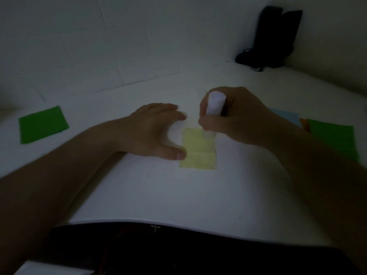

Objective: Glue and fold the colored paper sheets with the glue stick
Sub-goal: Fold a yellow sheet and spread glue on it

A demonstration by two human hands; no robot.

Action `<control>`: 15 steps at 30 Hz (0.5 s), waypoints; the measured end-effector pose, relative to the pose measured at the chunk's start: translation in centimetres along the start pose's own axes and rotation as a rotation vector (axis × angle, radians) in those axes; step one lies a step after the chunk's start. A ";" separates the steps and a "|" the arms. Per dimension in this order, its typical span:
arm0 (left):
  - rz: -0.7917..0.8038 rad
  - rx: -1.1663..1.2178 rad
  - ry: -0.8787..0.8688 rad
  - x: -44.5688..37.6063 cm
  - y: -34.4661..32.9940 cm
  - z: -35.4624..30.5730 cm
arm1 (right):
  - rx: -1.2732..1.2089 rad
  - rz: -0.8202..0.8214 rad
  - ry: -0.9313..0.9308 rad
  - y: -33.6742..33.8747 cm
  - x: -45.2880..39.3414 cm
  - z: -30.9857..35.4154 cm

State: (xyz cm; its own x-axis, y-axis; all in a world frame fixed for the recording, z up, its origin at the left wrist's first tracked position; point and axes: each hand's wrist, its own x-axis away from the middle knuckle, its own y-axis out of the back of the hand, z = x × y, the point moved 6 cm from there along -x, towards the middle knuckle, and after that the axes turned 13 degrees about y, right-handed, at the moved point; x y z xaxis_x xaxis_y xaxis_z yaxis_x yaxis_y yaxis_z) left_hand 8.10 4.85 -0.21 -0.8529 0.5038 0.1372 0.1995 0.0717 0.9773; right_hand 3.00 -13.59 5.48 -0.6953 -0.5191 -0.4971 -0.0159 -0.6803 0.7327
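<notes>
The right hand (pixel 238 118) is curled round the glue stick (pixel 215 104), which stands nearly upright with its lower end down at the far edge of the yellow sheet (pixel 198 149). The tip itself is hidden behind the fingers, so whether it touches the paper cannot be told. The left hand (pixel 156 130) lies spread and flat on the table (pixel 158 195), holding nothing; its thumb (pixel 176 154) presses at the sheet's left edge, near the near corner, while the fingers reach past the far corner onto bare table.

The sheet (small, with 1 crease visible across its near half) is pinned at only 1 side. My guess is that a glue stroke dragged toward the right would pull the free edge along, and the paper could buckle or skid. A stroke that runs off the edge would smear glue on the table, and the sheet might then stick there when folded. Dim light makes the glued area hard to judge, so patches could be missed.

Further out, 1 green sheet (pixel 42 125) lies well to the left; another green sheet (pixel 333 137) and a blue sheet (pixel 286 115) sit behind the right wrist, where the forearm could brush them. A dark object (pixel 272 36) stands in the far corner.
</notes>
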 end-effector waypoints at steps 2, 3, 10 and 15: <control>-0.023 0.008 -0.048 -0.5 0.0 0.0 | -0.022 0.028 0.029 -1.4 -0.3 0.8; -0.036 0.011 -0.079 -0.6 0.0 0.0 | -0.023 0.046 0.027 -2.0 -0.4 1.0; 0.080 -0.047 0.039 0.8 0.1 -0.4 | -0.024 0.146 -0.049 -1.3 0.3 0.3; 0.098 -0.048 0.047 1.4 0.5 -1.0 | 0.000 0.172 -0.078 -0.7 0.9 -0.1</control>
State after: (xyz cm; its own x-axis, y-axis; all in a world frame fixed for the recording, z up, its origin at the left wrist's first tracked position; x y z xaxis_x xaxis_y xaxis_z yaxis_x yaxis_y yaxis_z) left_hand 6.54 4.69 0.62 -0.8523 0.4655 0.2383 0.2604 -0.0174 0.9654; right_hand 2.49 -13.63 4.53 -0.7417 -0.5856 -0.3271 0.1078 -0.5854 0.8036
